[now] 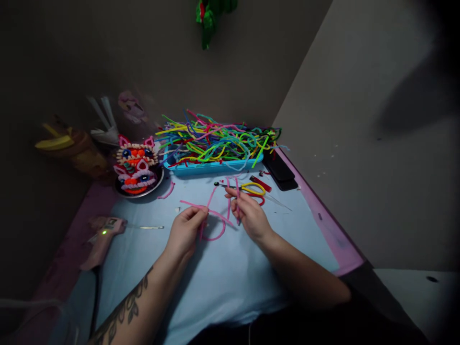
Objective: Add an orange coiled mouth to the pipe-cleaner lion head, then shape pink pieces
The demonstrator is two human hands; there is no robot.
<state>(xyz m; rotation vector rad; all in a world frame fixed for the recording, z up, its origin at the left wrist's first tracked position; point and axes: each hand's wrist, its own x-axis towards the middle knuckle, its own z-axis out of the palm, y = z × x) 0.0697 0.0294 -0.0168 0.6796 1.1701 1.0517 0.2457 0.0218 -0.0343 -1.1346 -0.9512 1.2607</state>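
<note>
My left hand (187,227) pinches a pink pipe cleaner (215,213) over the light blue table mat (215,278). The cleaner bends into a loop below my fingers and runs across to my right hand (247,213). My right hand is closed on upright pink strands of pipe cleaner, fingers curled round them. Both hands hover just above the mat, a short gap between them.
A blue tray (215,166) piled with many coloured pipe cleaners stands at the back. A pipe-cleaner lion head (136,167) sits on a plate to the left. A pink glue gun (104,235), yellow-handled scissors (253,189), a red lighter (260,183) and a black phone (280,170) lie around.
</note>
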